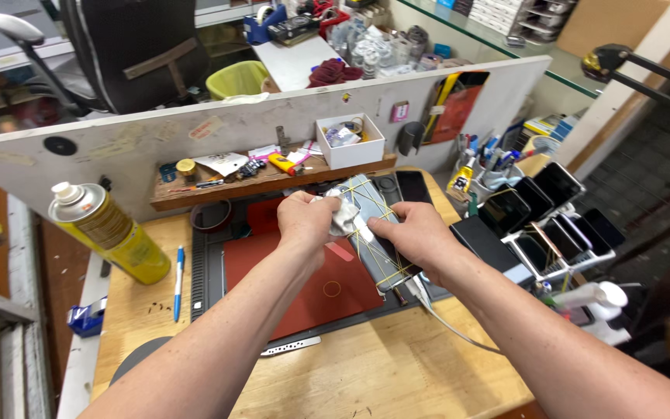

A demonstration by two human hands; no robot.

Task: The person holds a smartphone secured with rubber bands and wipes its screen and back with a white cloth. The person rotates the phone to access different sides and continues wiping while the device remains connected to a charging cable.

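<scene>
A smartphone (374, 213) wrapped in several yellow rubber bands is held above a red work mat (327, 291). My left hand (304, 221) grips a crumpled white cloth (343, 217) and presses it against the phone's upper left side. My right hand (412, 233) clasps the phone's lower right edge, fingers curled round it. A white cable (443, 318) trails from under the phone towards me.
A yellow spray can (106, 233) and a blue pen (178, 283) sit at the left. A rack of several phones (544, 217) stands at the right. A wooden shelf (265, 182) with a white box (350, 143) runs along the white partition behind.
</scene>
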